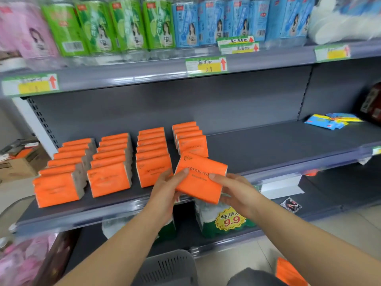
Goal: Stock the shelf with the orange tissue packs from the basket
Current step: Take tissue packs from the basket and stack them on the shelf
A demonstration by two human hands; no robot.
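While both hands hold it, one orange tissue pack (201,178) hangs tilted over the front edge of the grey shelf (268,145), just before the shortest and rightmost of four rows of orange packs (111,162) standing upright on that shelf. The left hand (167,186) grips the pack's left end, thumb flat on the printed face and fingers curled behind. The right hand (233,190) grips the right end, thumb on the face and fingers underneath. The face reads "COTTON TIS", the rest hidden by the right thumb, with a small logo in its upper corner.

On the rail above the shelf a price tag (206,65) carries a red upward arrow and a handwritten figure on yellow, perhaps "3.9". Higher still stand green packs (127,25) and blue packs (216,21), their print too blurred to read. At the shelf's far right end lie flat blue and yellow packets (332,120). Beneath the shelf, wrapped rolls bear a yellow starburst sticker (231,220) printed "9.9". Lower than the shelf, at the bottom edge of the view, sits a grey slotted basket (171,269), and to its right another orange pack (288,273) shows
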